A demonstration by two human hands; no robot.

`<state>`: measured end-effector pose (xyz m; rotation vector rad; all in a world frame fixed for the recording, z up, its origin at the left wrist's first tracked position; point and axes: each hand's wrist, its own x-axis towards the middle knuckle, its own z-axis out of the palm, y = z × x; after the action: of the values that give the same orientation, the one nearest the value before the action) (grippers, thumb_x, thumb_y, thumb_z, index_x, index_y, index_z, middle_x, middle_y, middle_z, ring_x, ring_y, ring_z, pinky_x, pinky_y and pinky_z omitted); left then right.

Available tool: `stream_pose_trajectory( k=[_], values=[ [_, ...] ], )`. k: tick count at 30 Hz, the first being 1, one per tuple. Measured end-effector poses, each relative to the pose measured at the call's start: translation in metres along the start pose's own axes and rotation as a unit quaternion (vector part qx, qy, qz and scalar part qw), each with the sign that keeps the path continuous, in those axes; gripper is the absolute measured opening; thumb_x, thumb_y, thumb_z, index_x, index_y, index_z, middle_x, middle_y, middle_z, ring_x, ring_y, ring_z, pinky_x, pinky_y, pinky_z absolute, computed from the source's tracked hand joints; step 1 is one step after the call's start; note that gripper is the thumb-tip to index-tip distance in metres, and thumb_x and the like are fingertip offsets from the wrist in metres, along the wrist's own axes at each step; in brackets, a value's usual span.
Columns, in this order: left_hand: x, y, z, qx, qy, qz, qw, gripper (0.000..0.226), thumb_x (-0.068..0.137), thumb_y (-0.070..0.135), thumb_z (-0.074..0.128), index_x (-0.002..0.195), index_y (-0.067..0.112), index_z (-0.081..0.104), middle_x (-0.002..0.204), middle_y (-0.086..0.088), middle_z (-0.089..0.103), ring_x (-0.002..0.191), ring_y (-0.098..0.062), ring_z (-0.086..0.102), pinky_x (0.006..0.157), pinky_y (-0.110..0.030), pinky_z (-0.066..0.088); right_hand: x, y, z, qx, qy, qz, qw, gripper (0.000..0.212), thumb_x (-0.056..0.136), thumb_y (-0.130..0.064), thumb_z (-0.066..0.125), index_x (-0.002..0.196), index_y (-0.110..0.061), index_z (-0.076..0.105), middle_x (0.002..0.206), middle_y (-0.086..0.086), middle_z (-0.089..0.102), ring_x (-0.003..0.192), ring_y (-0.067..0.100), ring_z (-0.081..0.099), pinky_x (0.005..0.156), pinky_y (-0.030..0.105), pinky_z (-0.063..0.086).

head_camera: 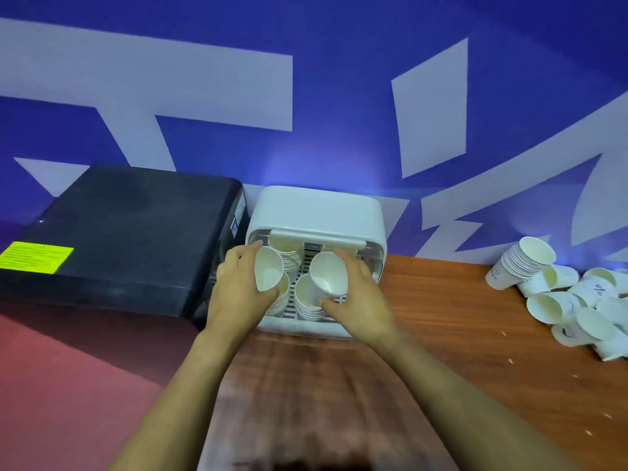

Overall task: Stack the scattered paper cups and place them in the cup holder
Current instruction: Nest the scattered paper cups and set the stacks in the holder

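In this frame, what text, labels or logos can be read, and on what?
Nothing reads in full.
Yellow label on the black box: print too small.
Side sticker on that box: blurred.
Scattered paper cups: printed logos, blurred.
Wall: large pale shapes, cropped, unreadable.

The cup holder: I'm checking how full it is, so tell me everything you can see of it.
The cup holder is a white box with rounded corners, plastic by the look of it, standing on the wooden table against the blue wall, beside a black box. Its lid is raised with a bar handle at the front edge. The slatted floor inside carries several stacks of paper cups. The left hand and right hand each hold a cup over the opening.
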<state>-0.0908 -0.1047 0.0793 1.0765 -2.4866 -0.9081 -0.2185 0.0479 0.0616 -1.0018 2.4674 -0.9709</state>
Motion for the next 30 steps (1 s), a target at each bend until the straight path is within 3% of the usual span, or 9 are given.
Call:
stream_pose_trajectory(
  k=[7, 10, 17, 24, 27, 30],
  values=[
    [0.011, -0.015, 0.022, 0.034, -0.048, -0.020, 0.998, 0.071, 0.077, 0.028, 0.070, 0.139, 0.028, 0.035, 0.140, 0.002, 0.034, 0.121, -0.028, 0.038, 0.091, -0.039, 0.043, 0.011, 0.012, 0.016, -0.034, -0.044, 0.027, 0.998, 0.084, 0.074, -0.028, 0.070, 0.144, -0.035, 0.023, 0.147, -0.010, 0.032, 0.131, 0.014, 0.038, 0.097, 0.037, 0.044],
    [0.012, -0.022, 0.035, 0.052, -0.083, -0.031, 0.995, 0.077, 0.076, 0.028, 0.072, 0.142, 0.025, 0.032, 0.143, 0.001, 0.033, 0.123, -0.030, 0.037, 0.093, -0.041, 0.042, 0.012, 0.019, 0.022, -0.052, -0.082, 0.033, 0.995, 0.086, 0.072, -0.034, 0.073, 0.143, -0.035, 0.025, 0.143, -0.008, 0.035, 0.131, 0.015, 0.038, 0.101, 0.037, 0.042],
    [0.013, -0.037, 0.050, 0.069, -0.111, -0.017, 0.991, 0.097, 0.072, 0.031, 0.075, 0.149, 0.025, 0.017, 0.155, 0.003, 0.021, 0.138, -0.028, 0.027, 0.105, -0.046, 0.038, 0.008, 0.038, 0.024, -0.065, -0.162, 0.056, 0.983, 0.102, 0.073, -0.041, 0.075, 0.149, -0.038, 0.008, 0.147, 0.000, 0.030, 0.136, 0.022, 0.032, 0.108, 0.039, 0.036],
    [-0.018, -0.012, 0.042, 0.041, -0.079, 0.032, 0.995, 0.095, 0.074, 0.032, 0.076, 0.148, 0.031, 0.017, 0.156, -0.004, 0.014, 0.143, -0.025, 0.013, 0.113, -0.043, 0.028, -0.012, 0.052, -0.001, -0.018, -0.127, 0.068, 0.989, 0.093, 0.075, -0.029, 0.074, 0.149, -0.034, 0.017, 0.147, 0.001, 0.033, 0.131, 0.017, 0.040, 0.107, 0.033, 0.038],
    [-0.041, 0.007, 0.040, 0.005, -0.079, 0.062, 0.995, 0.089, 0.076, 0.029, 0.074, 0.147, 0.034, 0.020, 0.155, -0.002, 0.015, 0.142, -0.022, 0.014, 0.115, -0.037, 0.023, -0.040, 0.066, -0.021, 0.003, -0.110, 0.100, 0.989, 0.089, 0.076, -0.023, 0.076, 0.148, -0.031, 0.025, 0.143, 0.003, 0.038, 0.122, 0.018, 0.047, 0.105, 0.033, 0.040],
    [-0.057, 0.024, 0.050, -0.007, -0.091, 0.081, 0.992, 0.085, 0.077, 0.028, 0.072, 0.146, 0.033, 0.023, 0.152, 0.002, 0.021, 0.140, -0.019, 0.019, 0.113, -0.034, 0.024, -0.074, 0.080, -0.044, -0.027, -0.092, 0.125, 0.988, 0.084, 0.077, -0.026, 0.074, 0.146, -0.029, 0.027, 0.146, 0.002, 0.036, 0.127, 0.018, 0.044, 0.106, 0.029, 0.037]
  ],
)
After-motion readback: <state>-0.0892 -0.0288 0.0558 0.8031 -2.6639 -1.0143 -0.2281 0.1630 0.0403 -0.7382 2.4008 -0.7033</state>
